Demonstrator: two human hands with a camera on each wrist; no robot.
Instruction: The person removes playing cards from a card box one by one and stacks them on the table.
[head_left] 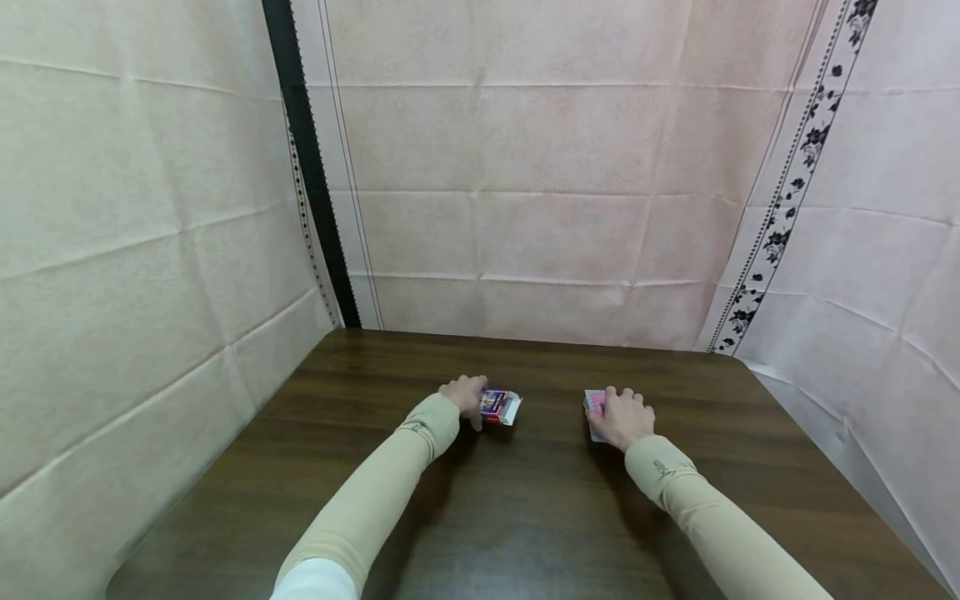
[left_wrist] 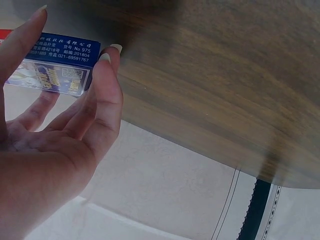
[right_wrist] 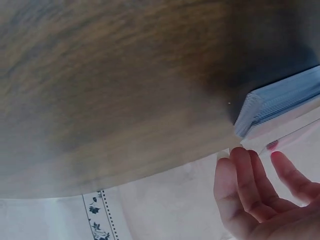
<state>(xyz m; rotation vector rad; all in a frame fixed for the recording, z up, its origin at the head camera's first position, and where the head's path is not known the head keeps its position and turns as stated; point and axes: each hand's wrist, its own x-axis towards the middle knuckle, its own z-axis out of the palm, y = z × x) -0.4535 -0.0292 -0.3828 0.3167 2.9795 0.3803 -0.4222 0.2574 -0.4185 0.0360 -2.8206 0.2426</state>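
My left hand grips a playing-card box between thumb and fingers, low over the brown tabletop. The box's white end flap stands open toward the right. In the left wrist view, the box shows a blue side with white print and a clear-looking panel; fingertips curl around its end. To the right, my right hand lies over a deck of cards with a pink-patterned back, thumb at its left edge and fingers across the top. The right wrist view shows the deck's stacked edges, fingertips right at its rim.
The dark wooden table has a rounded far right corner. Pale creased cloth hangs behind it and along both sides, with a black strip at left and a floral border at right.
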